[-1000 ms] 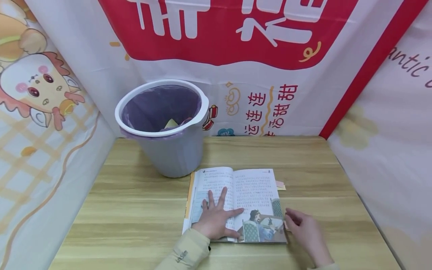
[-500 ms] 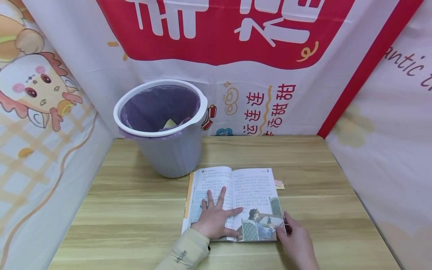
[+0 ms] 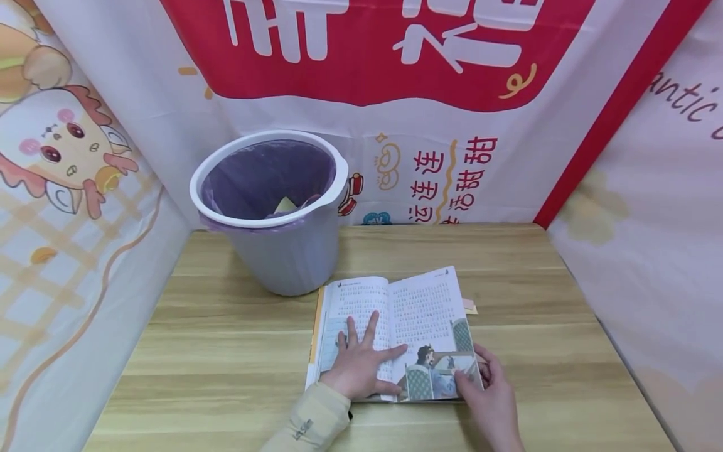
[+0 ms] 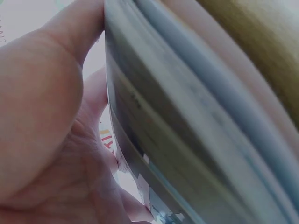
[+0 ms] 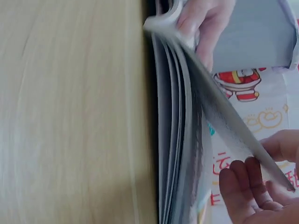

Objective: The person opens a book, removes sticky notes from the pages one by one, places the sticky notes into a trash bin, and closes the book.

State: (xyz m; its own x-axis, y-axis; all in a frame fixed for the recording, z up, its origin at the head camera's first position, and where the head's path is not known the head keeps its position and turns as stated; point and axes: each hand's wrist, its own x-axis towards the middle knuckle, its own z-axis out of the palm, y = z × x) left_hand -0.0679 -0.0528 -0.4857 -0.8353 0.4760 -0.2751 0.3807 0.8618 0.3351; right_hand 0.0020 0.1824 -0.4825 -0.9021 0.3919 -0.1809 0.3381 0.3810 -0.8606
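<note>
- The left hand (image 3: 361, 370) is resting palm down, its fingers (image 3: 370, 331) splaying.
- The left forearm (image 3: 310, 422) is slanting forward and rightward.
- The right hand (image 3: 490, 392) is pinching, thumb (image 3: 466, 385) on top, fingers (image 5: 240, 175) curling beneath.
- The right wrist (image 3: 504, 438) is angling forward and leftward.

The table (image 3: 214, 364), pale wood with grain running side to side, carries a grey bin (image 3: 288, 260), upright toward the back left, and an open book (image 3: 420, 314), lying just in front and rightward
</note>
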